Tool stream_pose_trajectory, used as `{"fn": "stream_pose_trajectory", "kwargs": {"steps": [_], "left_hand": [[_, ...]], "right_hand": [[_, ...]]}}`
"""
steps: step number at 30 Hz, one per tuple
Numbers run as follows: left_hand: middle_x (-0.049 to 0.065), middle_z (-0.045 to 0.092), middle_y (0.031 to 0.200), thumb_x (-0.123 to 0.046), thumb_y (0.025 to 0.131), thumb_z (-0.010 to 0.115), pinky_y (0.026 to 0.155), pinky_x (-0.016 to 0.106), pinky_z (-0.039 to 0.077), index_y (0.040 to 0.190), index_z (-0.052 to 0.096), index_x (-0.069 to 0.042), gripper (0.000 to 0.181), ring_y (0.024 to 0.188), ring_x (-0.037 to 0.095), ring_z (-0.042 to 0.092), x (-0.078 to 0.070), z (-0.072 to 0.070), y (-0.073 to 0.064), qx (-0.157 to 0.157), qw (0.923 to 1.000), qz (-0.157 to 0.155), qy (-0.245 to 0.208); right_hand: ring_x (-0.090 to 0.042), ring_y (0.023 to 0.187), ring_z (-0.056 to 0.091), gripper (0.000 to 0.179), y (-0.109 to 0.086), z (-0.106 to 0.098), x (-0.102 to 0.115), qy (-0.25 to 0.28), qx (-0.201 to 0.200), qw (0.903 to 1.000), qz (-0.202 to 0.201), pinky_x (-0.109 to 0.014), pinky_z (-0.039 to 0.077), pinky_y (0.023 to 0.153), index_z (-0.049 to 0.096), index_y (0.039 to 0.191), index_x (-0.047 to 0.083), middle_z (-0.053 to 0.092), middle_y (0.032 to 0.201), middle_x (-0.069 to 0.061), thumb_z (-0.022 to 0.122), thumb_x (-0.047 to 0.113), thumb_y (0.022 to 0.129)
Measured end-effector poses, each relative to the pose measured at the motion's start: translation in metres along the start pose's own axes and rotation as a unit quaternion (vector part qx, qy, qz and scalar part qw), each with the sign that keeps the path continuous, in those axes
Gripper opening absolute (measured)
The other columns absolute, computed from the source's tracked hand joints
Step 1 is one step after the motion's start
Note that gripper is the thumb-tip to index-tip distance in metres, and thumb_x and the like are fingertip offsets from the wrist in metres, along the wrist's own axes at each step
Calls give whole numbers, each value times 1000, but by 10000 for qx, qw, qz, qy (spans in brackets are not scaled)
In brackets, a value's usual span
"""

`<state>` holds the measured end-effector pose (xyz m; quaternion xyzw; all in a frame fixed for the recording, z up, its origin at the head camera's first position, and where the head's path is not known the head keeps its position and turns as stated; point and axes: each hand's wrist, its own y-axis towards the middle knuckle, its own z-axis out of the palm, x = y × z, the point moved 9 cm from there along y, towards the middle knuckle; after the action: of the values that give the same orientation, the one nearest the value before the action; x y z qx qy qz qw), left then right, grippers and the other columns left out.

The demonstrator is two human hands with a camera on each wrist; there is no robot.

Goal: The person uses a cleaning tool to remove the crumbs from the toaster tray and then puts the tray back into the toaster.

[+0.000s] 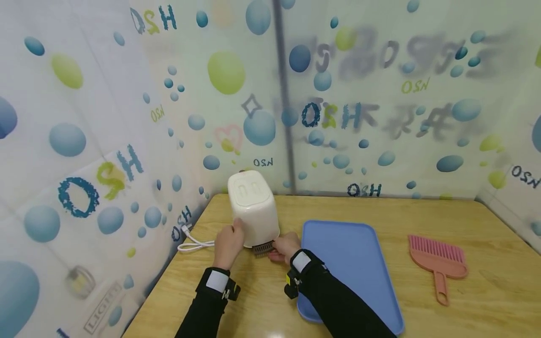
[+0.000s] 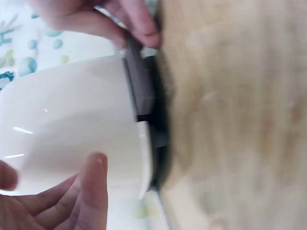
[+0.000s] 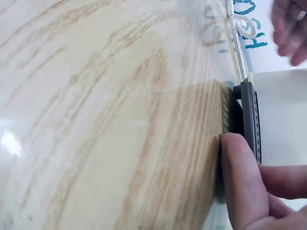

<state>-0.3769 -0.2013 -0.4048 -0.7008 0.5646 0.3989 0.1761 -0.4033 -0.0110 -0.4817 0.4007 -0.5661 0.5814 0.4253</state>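
Note:
A white toaster [image 1: 255,211] with two slot shapes on its top stands at the table's left side. At its lower front edge, a dark grey slotted tray [image 1: 263,249] sticks out; the left wrist view also shows this tray [image 2: 140,84] along the toaster's base. My right hand [image 1: 287,247] pinches the tray's right end between thumb and index finger, as the right wrist view shows. My left hand [image 1: 228,244] is beside the toaster's left side, its fingers [image 2: 93,187] fairly straight and close to the white wall.
A blue tray [image 1: 346,263] lies right of the toaster, partly under my right forearm. Farther right is a pink dustpan-shaped brush [image 1: 439,258]. A white cord [image 1: 196,245] lies left of the toaster. Patterned curtains [image 1: 359,84] border the wooden table [image 1: 422,211].

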Motion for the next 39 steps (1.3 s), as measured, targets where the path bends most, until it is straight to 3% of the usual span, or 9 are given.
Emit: {"fn": "stream_pose_trajectory", "kwargs": {"steps": [2, 4, 8, 9, 12, 20, 27, 34, 39], "left_hand": [[12, 63, 62, -25, 103, 43, 53, 36, 47, 73, 65, 2, 46, 57, 26, 63, 11, 10, -5, 361, 9993, -72, -48], [8, 61, 58, -14, 96, 49, 50, 32, 49, 71, 65, 2, 34, 51, 20, 62, 24, 25, -10, 901, 9950, -244, -348], [9, 66, 69, -6, 92, 59, 56, 32, 57, 87, 65, 8, 16, 57, 16, 65, 44, 55, -17, 1882, 9699, -852, -1292], [10, 67, 71, -5, 91, 61, 58, 33, 58, 91, 65, 10, 15, 58, 16, 66, 46, 60, -18, 2031, 9613, -1028, -1552], [13, 68, 75, -4, 92, 65, 61, 34, 60, 97, 64, 12, 16, 61, 17, 66, 49, 69, -18, 2275, 9466, -1334, -1856], [10, 69, 74, -4, 92, 69, 62, 32, 59, 97, 64, 10, 15, 62, 16, 67, 51, 72, -15, 2603, 9411, -1355, -1678], [8, 67, 73, 0, 88, 72, 60, 30, 58, 91, 67, 7, 10, 60, 14, 64, 42, 68, -17, 2814, 9386, -1190, -1602], [10, 65, 83, -1, 86, 73, 61, 27, 56, 91, 69, 7, 10, 62, 14, 63, 34, 67, -21, 3333, 9286, -945, -1328], [7, 66, 75, -4, 89, 74, 61, 27, 56, 87, 72, 7, 11, 61, 12, 64, 29, 68, -25, 3723, 9204, -660, -993]], "right_hand": [[-28, 58, 70, 16, 1, -1, 2, -185, -20, 9998, -6, -36, 59, 57, 55, 104, -19, 68, 87, -33, 53, -14, 89], [-27, 57, 69, 15, 1, -2, 2, -361, -3, 9993, -4, -36, 59, 56, 56, 101, -18, 68, 85, -32, 53, -15, 87], [-27, 55, 68, 12, -1, -1, 2, -759, 187, 9969, -60, -37, 59, 56, 60, 93, -17, 68, 80, -31, 51, -15, 85], [-28, 55, 69, 12, -1, -1, 3, -941, 234, 9952, -133, -38, 59, 55, 61, 91, -17, 68, 79, -31, 51, -13, 84], [-28, 55, 70, 12, -3, 0, 6, -1435, 357, 9885, -317, -37, 59, 53, 63, 84, -14, 68, 74, -28, 52, -11, 83], [-11, 43, 54, 10, 1, -1, 7, -1994, 671, 9767, -426, -20, 43, 41, 64, 77, -7, 59, 56, -9, 62, -9, 87], [-10, 41, 51, 14, 1, -4, 13, -2525, 784, 9613, -775, -22, 30, 38, 65, 70, -1, 56, 49, -4, 65, -5, 84], [-9, 40, 52, 13, -3, -5, 17, -2698, 1207, 9516, -844, -18, 31, 38, 63, 67, -4, 58, 50, -5, 65, -10, 78], [-8, 40, 51, 13, -9, -8, 22, -3110, 1250, 9385, -823, -18, 33, 38, 66, 65, -4, 60, 50, -4, 68, -9, 76]]}}
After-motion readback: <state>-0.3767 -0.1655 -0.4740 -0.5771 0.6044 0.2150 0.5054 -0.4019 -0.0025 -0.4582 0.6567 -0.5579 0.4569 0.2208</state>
